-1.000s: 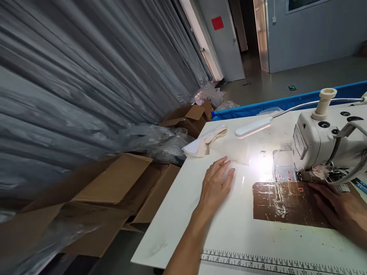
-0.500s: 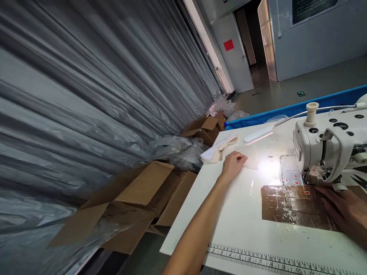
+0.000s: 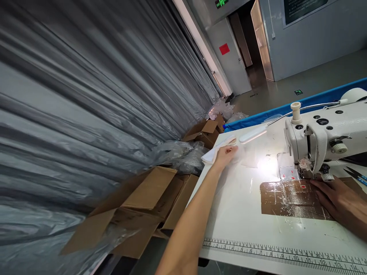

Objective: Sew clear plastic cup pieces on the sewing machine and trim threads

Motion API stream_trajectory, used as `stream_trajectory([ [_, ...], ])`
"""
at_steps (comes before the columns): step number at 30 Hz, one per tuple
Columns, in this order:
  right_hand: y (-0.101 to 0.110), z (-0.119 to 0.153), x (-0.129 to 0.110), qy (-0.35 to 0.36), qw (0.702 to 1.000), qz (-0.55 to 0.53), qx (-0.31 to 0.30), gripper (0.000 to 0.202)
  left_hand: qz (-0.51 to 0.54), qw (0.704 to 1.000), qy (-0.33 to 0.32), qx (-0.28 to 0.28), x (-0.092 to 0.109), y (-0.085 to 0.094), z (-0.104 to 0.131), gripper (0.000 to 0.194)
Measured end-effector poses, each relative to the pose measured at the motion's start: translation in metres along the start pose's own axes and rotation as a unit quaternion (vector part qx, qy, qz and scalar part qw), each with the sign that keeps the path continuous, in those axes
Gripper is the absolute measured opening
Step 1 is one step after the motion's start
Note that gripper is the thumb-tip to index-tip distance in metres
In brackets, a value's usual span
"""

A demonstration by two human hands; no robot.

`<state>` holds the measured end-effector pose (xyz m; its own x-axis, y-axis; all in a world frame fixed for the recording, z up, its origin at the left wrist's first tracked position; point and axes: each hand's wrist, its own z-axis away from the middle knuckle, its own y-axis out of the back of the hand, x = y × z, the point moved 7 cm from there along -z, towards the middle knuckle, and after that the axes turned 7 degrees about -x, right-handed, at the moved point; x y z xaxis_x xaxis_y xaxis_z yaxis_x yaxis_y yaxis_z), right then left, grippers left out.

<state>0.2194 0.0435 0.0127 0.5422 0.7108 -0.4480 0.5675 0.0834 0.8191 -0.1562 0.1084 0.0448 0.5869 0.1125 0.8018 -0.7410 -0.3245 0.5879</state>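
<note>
My left hand [image 3: 226, 156] is up by the far left corner of the worktop [image 3: 235, 206]. Its fingers are curled in, and the tips are close together. A pale thin sheet [image 3: 248, 160] is right by those tips, a bit blurry, and I cannot tell if I have its edge in my pinch. A folded white cloth [image 3: 210, 155] is at the corner, partly behind that hand, and I cannot tell if they touch.

My right hand [image 3: 336, 198] lies on a shiny brown board [image 3: 289, 200], with its fingers out long and not curled around anything. The board is flat on the worktop, in front of the sewing machine [image 3: 341, 126]. My pointing finger is near the machine's foot. A metal plate [image 3: 288, 173] with red marks is just past the board.

A white lamp [image 3: 252, 134] on a bendy neck hangs over the worktop, and a bright spot shines there. Scissors [image 3: 357, 175] with some blue on them are to the right. A ruler [image 3: 272, 254] runs along the near edge. An open box [image 3: 150, 189] is off to the left
</note>
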Motion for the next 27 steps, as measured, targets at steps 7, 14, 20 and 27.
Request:
stream_trajectory([
  [7,-0.001,0.001,-0.003,0.018,1.0,0.016,-0.006,0.045,0.086,0.99,-0.066,0.096,0.05,0.043,0.012,0.048],
  [14,-0.005,0.001,0.0,0.017,0.999,0.025,-0.023,0.043,0.001,0.986,-0.103,-0.13,0.071,-0.058,0.115,0.033],
  [20,-0.003,-0.001,-0.002,0.014,0.999,0.008,-0.047,0.039,-0.07,0.908,-0.241,-0.335,0.096,-0.111,0.184,0.026],
  [27,-0.001,-0.002,-0.004,0.008,0.998,0.013,-0.057,0.039,-0.135,0.965,-0.175,-0.14,0.061,-0.086,0.136,0.017],
])
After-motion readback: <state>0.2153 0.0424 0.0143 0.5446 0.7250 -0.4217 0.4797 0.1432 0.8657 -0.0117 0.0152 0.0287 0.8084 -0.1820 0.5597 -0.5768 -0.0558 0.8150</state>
